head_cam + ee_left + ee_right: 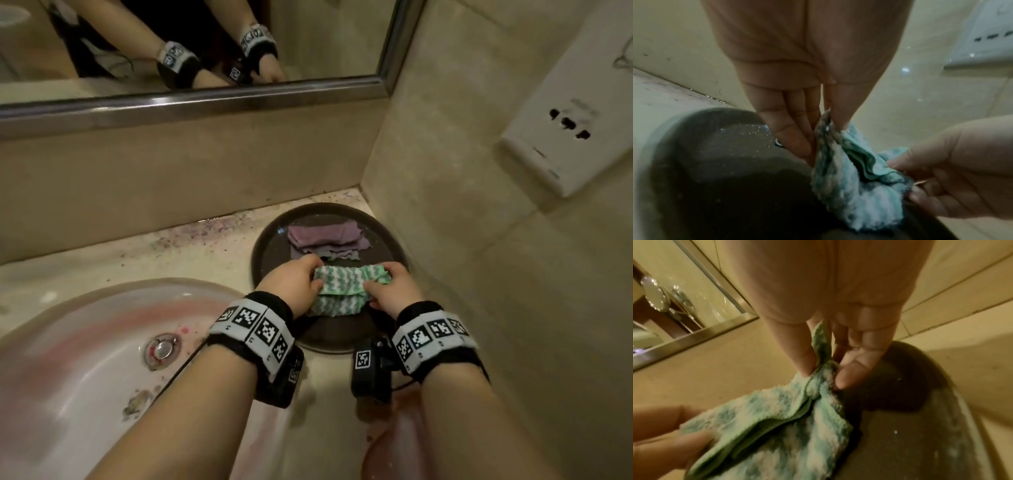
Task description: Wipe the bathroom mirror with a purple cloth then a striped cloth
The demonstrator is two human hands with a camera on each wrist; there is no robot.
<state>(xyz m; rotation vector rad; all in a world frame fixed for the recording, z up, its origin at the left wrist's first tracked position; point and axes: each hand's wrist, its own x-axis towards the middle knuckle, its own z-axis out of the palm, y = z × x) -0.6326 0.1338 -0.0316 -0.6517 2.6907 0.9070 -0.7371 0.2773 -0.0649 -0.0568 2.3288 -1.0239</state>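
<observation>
A bathroom: framed mirror (pixel 191 44) above a basin (pixel 85 346) (stained pink) set in tiled walls.

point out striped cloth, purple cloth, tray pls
striped cloth (pixel 342 284): head view, on its middle between the two hands.
purple cloth (pixel 325 236): head view, on the top folded layer.
tray (pixel 270 236): head view, on the bare left part of its dark surface.

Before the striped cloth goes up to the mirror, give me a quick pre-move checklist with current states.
1. Left hand pinches striped cloth: ok.
2. Right hand pinches its other end: ok.
3. Purple cloth set down on the dark tray, apart from both hands: ok.
4. Striped cloth opened flat for wiping: not ok, it is bunched and folded.
5. Mirror already wiped with purple: cannot tell.
</observation>
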